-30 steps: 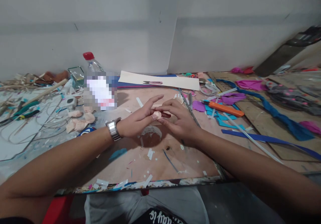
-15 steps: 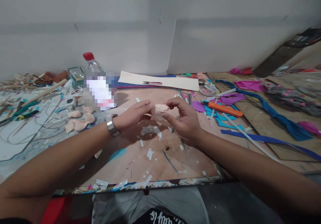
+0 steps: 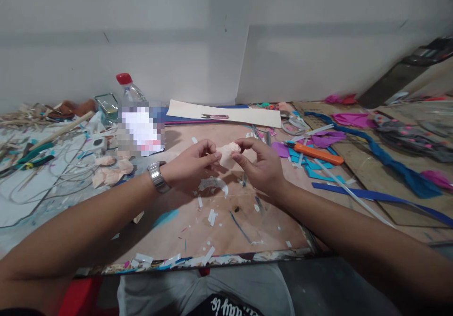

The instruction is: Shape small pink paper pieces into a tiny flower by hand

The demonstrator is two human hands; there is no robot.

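A small pale-peach piece of crepe paper (image 3: 227, 158), gathered and crumpled along its upper right edge, is held above the middle of the table. My left hand (image 3: 197, 159), with a metal watch at the wrist, pinches its left side between thumb and fingers. On the other side, my right hand (image 3: 260, 165) grips the crumpled edge between thumb and forefinger. More crumpled peach paper pieces (image 3: 112, 172) lie to the left of my left forearm.
Green-handled pliers (image 3: 37, 154) and a red-capped bottle (image 3: 129, 87) stand or lie left. Thread snips (image 3: 215, 116) rest on a cream strip at the back. An orange utility knife (image 3: 314, 153) and a blue paper strip (image 3: 385, 153) are right. Scraps litter the wooden tabletop (image 3: 219, 233).
My left thumb has come up onto the paper's near side and its fingers have curled in. My right thumb and forefinger have closed slightly, and the paper has turned a little.
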